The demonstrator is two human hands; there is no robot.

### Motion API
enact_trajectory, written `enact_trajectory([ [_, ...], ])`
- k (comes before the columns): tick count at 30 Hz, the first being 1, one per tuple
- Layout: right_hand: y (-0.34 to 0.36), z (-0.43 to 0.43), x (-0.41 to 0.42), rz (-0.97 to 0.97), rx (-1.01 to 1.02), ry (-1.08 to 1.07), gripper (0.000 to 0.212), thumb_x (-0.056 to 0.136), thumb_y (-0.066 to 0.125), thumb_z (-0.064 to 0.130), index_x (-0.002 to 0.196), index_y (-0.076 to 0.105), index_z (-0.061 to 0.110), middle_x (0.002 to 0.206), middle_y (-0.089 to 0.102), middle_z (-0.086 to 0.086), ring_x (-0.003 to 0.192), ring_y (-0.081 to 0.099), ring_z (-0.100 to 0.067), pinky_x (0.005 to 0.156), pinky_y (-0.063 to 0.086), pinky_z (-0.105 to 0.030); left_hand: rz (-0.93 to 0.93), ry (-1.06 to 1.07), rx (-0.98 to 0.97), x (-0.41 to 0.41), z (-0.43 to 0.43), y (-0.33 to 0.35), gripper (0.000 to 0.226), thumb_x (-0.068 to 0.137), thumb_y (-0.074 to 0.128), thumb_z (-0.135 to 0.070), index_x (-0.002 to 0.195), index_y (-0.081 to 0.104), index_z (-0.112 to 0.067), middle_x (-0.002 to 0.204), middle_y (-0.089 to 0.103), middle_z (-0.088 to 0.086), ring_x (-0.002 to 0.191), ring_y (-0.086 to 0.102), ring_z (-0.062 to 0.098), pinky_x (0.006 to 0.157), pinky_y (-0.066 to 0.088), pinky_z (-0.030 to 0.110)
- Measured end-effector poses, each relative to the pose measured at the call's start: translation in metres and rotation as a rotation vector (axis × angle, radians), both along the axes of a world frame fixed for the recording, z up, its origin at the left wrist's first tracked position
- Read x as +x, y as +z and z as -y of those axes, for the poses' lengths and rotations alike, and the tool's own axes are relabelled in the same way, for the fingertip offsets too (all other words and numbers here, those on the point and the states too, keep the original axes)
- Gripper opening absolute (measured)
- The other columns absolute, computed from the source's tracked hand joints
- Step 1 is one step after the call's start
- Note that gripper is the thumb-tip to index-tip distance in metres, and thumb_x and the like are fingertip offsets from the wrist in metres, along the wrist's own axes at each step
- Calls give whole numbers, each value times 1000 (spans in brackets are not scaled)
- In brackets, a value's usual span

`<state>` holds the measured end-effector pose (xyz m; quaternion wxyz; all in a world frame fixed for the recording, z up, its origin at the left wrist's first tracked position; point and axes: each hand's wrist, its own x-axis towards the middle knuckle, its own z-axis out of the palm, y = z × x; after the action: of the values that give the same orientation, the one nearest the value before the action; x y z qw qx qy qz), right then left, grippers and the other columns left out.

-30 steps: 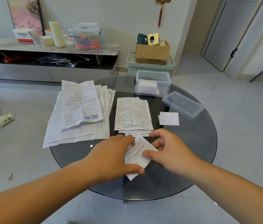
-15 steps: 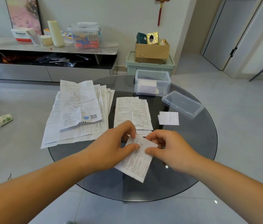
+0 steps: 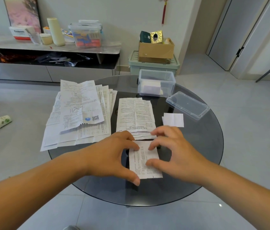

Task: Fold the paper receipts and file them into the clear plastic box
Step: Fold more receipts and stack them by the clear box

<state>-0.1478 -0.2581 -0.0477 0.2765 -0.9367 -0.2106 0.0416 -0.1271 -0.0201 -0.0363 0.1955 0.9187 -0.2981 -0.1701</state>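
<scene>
Pale wall (image 3: 122,14), grey tiled floor (image 3: 247,130), low marble-topped console (image 3: 81,73), grey door (image 3: 227,30) at right.

A round table (image 3: 197,171) of dark, glossy smoked glass carries thin, matt white paper receipts (image 3: 135,113), creased and printed, and at its far edge a smooth clear plastic box (image 3: 156,83) beside a transparent plastic lid (image 3: 187,105).
</scene>
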Motion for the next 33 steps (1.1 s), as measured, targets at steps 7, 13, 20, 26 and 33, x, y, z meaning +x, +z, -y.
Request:
enact_trajectory([
  [7,1,5,-8,-131,-104,170,47,73,79,58,113,59,41,128,34,33,128,23,9,96,39,-6,102,-12,42,-4,-3,-7,93,65,72,-77,145,44,-39,134,27,-20,128,25,2,112,37,24],
  [13,-3,6,-9,-42,-132,199,39,80,75,55,113,60,39,130,40,26,127,28,4,100,41,-13,270,-75,104,-13,-1,-5,72,78,59,-77,139,51,-41,140,18,-16,132,14,5,114,25,25],
  [20,-7,7,-8,-13,-95,188,38,82,74,54,113,59,38,127,42,26,125,31,4,97,39,-12,212,-94,5,-11,3,-8,53,86,66,-59,134,56,-39,126,43,-20,119,35,-2,100,39,15],
  [26,-3,11,-9,-33,-175,234,58,76,73,64,126,58,37,134,35,28,128,24,8,100,34,-7,304,-221,111,-13,-7,-7,68,84,43,-80,138,53,-41,132,40,-16,122,38,3,105,39,25],
  [33,-12,9,-13,71,-135,213,40,82,70,58,114,66,34,128,45,20,123,35,-1,99,36,-13,252,-129,-22,-13,-5,-14,47,84,59,-69,120,67,-41,121,46,-20,116,42,1,100,42,24],
])
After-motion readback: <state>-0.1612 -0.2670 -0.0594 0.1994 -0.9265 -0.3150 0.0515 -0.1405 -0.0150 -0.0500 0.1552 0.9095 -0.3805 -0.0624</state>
